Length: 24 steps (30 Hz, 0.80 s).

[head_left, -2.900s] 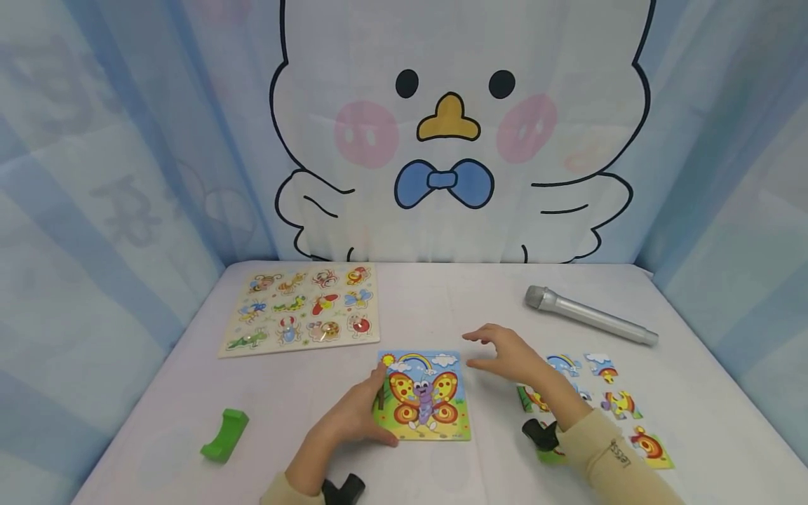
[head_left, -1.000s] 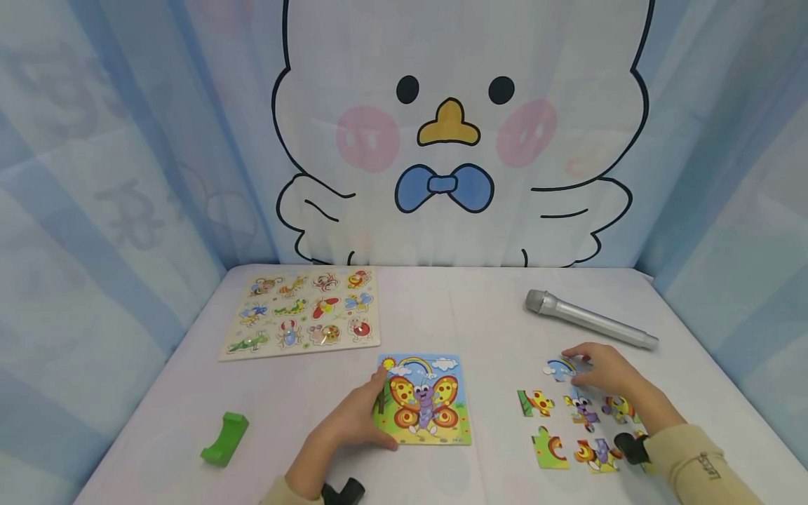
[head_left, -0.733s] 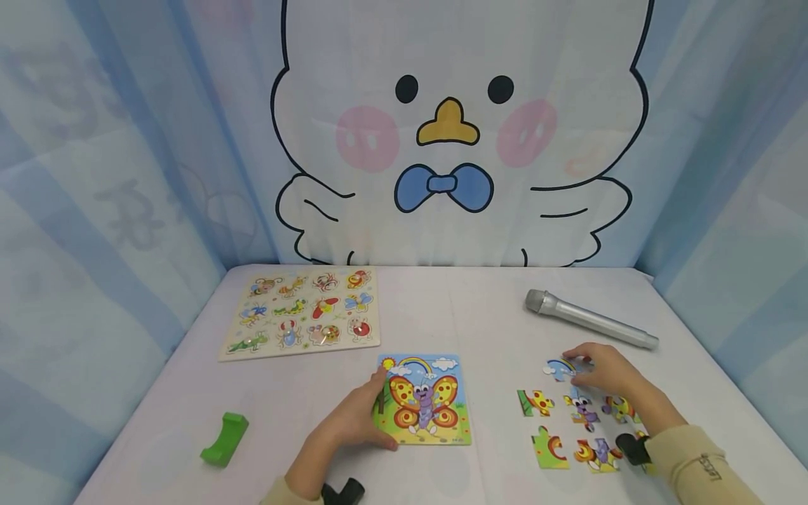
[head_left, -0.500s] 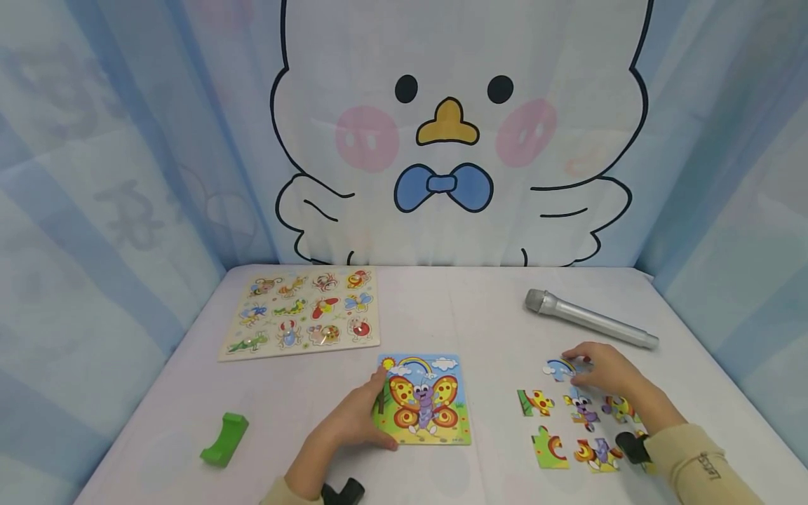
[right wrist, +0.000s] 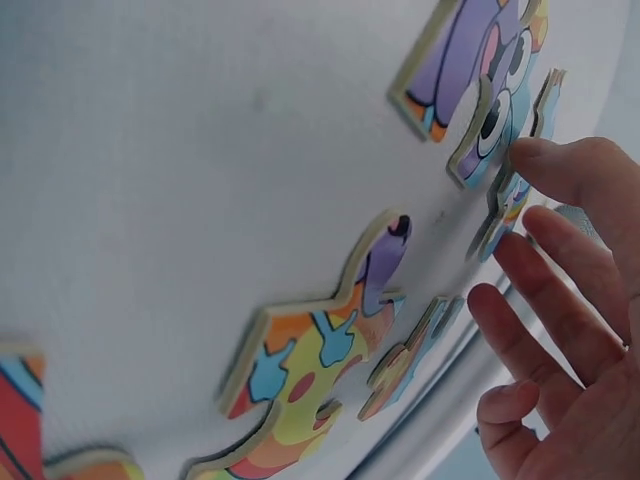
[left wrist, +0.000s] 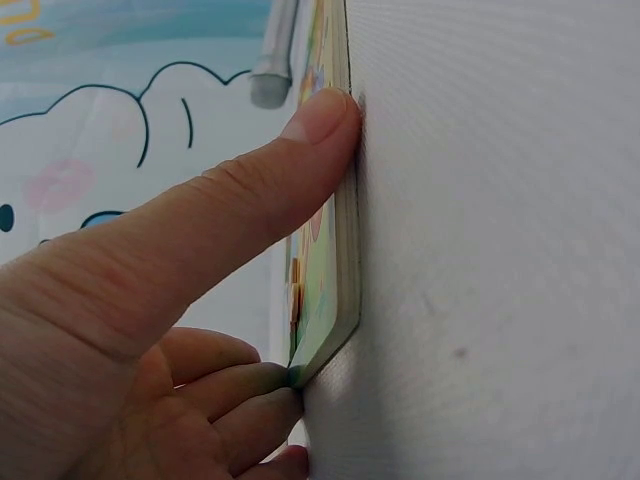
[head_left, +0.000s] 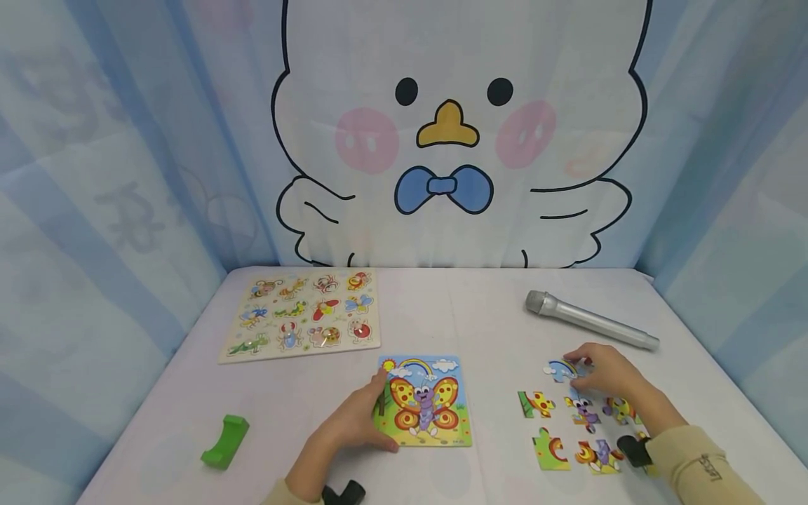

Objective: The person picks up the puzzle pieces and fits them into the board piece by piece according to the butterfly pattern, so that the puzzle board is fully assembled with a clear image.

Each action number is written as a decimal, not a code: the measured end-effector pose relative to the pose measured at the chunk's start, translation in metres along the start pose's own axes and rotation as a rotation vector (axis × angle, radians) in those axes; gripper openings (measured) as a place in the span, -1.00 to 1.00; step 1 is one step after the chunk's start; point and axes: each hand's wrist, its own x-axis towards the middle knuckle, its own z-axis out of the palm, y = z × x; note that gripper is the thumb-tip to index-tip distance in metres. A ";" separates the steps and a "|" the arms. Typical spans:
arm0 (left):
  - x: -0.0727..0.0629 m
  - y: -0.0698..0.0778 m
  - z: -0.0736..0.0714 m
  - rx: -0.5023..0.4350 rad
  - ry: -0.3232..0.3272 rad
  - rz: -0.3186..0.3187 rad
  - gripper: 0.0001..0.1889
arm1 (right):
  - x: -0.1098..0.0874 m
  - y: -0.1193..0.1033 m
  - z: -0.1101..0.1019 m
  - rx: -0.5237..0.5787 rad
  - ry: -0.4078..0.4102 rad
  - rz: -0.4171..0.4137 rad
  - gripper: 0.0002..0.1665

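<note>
A square butterfly picture puzzle board (head_left: 426,410) lies flat at the middle front of the table. My left hand (head_left: 356,414) grips its left side, with the thumb at the near edge, as the left wrist view shows the thumb (left wrist: 320,115) along the board's rim. To the right, my right hand (head_left: 606,372) pinches a jigsaw piece with a rainbow (head_left: 558,369) between thumb and fingers; part of it is hidden. Around that hand lie more loose jigsaw pieces, among them a purple butterfly-face piece (head_left: 582,412) and a green corner piece (head_left: 550,450).
A wooden insect peg puzzle (head_left: 303,312) lies at the back left. Below it is a green arch-shaped block (head_left: 225,442). A silver toy microphone (head_left: 590,319) rests at the back right. Printed curtains surround the table (head_left: 442,308).
From beside the board, my right hand has moved right to the loose pieces and taken hold of the rainbow jigsaw piece. It then stays in place. My left hand keeps its grip on the board.
</note>
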 end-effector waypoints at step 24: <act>0.000 0.000 0.000 -0.008 0.006 -0.018 0.23 | 0.011 -0.038 0.009 0.019 0.059 -0.122 -0.58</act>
